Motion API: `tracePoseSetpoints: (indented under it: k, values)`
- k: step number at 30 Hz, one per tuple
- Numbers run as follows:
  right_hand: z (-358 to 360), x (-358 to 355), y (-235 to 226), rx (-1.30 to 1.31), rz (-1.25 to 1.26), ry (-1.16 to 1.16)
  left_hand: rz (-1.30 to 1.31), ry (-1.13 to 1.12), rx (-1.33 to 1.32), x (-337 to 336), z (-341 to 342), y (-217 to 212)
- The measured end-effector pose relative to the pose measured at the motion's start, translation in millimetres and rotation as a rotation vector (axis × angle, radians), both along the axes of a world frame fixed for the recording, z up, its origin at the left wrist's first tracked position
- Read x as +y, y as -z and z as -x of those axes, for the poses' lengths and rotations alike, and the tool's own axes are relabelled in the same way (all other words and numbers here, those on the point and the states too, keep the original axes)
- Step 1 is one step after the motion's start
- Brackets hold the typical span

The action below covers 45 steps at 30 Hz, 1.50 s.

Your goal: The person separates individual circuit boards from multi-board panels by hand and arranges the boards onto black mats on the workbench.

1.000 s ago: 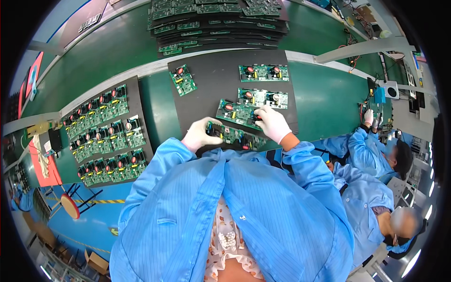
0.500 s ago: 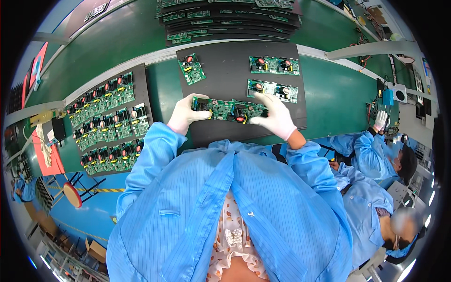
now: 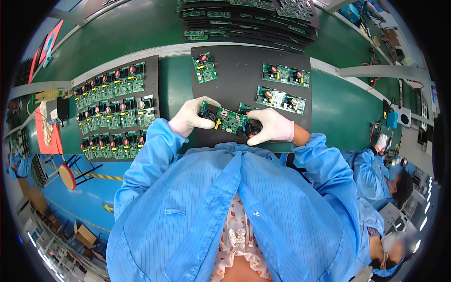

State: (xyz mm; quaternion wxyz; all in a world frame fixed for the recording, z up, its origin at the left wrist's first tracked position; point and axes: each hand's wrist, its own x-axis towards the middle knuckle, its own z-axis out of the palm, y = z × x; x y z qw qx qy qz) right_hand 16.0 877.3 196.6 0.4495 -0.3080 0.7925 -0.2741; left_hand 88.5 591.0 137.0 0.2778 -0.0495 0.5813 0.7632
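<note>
Both my hands wear white gloves and hold one long green circuit board (image 3: 227,119) between them, above a black mat (image 3: 244,70). My left hand (image 3: 190,117) grips its left end. My right hand (image 3: 272,126) grips its right end. On the mat beyond lie a small single board (image 3: 204,67) and two double boards (image 3: 285,75), (image 3: 280,99).
A black tray (image 3: 152,80) on the left holds several rows of green boards. Stacked black trays with boards (image 3: 244,19) sit at the back on the green bench. Two people in blue coats (image 3: 376,174) work at the right. A red stool (image 3: 68,176) stands on the blue floor at lower left.
The view has shifted, so the hands and mat sit higher and more central. Both hands keep hold of the long board, now level in front of me and nearer my body.
</note>
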Motion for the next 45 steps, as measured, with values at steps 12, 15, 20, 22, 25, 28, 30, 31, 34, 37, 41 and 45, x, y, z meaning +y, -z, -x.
tracePoseSetpoints:
  k: [12, 15, 20, 22, 25, 28, 30, 31, 34, 37, 41, 45]
  values:
    - [53, -8, 62, -0.302, 0.369, 0.783, 0.417, 0.183, 0.027, -38, 33, 50]
    - [90, -31, 106, -0.244, 0.401, 1.007, 0.625, 0.345, 0.170, -26, 42, 59]
    - [123, -82, 150, -0.050, 0.278, 1.066, 1.031, 0.418, 0.451, 12, 57, 69]
    - [127, -98, 154, 0.000, 0.236, 1.041, 1.153, 0.443, 0.515, 15, 57, 74]
    - [127, -114, 152, 0.287, -0.051, 0.920, 1.144, 0.486, 0.650, 19, 47, 90]
    - [121, -105, 153, 0.373, -0.107, 0.891, 1.126, 0.473, 0.729, 20, 37, 93]
    - [115, -90, 152, 0.376, -0.001, 0.907, 1.125, 0.389, 0.795, 18, 34, 85]
    - [113, -81, 150, 0.380, 0.052, 0.917, 1.123, 0.347, 0.830, 21, 35, 82]
    - [108, -21, 114, 0.764, -0.054, 0.734, 1.050, 0.248, 0.842, 30, 34, 64]
    - [109, 21, 101, 0.812, -0.257, 0.696, 0.940, 0.177, 0.807, 51, 38, 56]
    - [118, 52, 125, 0.775, -0.267, 0.447, 0.418, 0.017, 0.179, 109, 68, 62]
    - [107, 32, 104, 0.868, -0.105, 0.472, 0.228, -0.225, 0.058, 152, 133, 107]
